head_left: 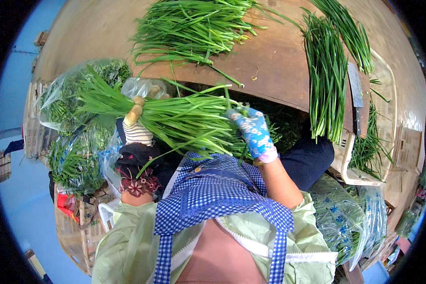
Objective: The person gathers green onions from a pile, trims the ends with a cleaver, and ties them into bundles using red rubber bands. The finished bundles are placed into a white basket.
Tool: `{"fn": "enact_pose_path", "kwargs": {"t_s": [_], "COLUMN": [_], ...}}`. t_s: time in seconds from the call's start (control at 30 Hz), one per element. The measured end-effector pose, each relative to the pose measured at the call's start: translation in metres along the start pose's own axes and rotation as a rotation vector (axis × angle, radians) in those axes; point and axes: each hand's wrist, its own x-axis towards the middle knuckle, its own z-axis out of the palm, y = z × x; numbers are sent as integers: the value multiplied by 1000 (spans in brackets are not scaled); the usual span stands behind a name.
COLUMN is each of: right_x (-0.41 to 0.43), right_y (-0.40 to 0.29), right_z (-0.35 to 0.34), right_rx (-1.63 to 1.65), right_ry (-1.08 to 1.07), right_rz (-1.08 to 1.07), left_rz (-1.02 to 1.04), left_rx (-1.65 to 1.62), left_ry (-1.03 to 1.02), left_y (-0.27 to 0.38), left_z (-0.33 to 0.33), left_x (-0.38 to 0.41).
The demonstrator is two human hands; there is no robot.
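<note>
My left hand (139,124), in a striped glove with tan fingers, is closed around a loose bunch of garlic chives (191,117). The bunch lies sideways above my lap, leaf tips to the left and pale stem ends to the right. At those stem ends is my right hand (254,129), in a blue flowered glove. Its fingers are bent around a few green stalks (246,110), slightly blurred; the fingertips are partly hidden. Beyond the bunch, a large heap of chives (195,32) rests on the brown board (269,67). One stalk sticks out from it towards me.
To the right lie a neat chive bundle (326,81) and a second bundle (351,32). Beside them is a cleaver (355,88) with a black handle. A cream plastic crate (390,106) holds loose chives. Clear bags of greens stand left (78,96) and right (337,213).
</note>
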Motion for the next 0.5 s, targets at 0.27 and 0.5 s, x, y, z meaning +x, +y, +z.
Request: {"fn": "enact_pose_path", "kwargs": {"t_s": [0.27, 0.5], "right_x": [-13, -10], "right_y": [60, -6], "right_z": [-79, -21], "right_rx": [-1280, -431], "right_ry": [-124, -109], "right_rz": [338, -515], "left_rz": [67, 49], "left_rx": [-170, -97], "left_ry": [-70, -38], "left_y": [3, 1], "left_z": [-43, -36], "left_x": [1, 3]}}
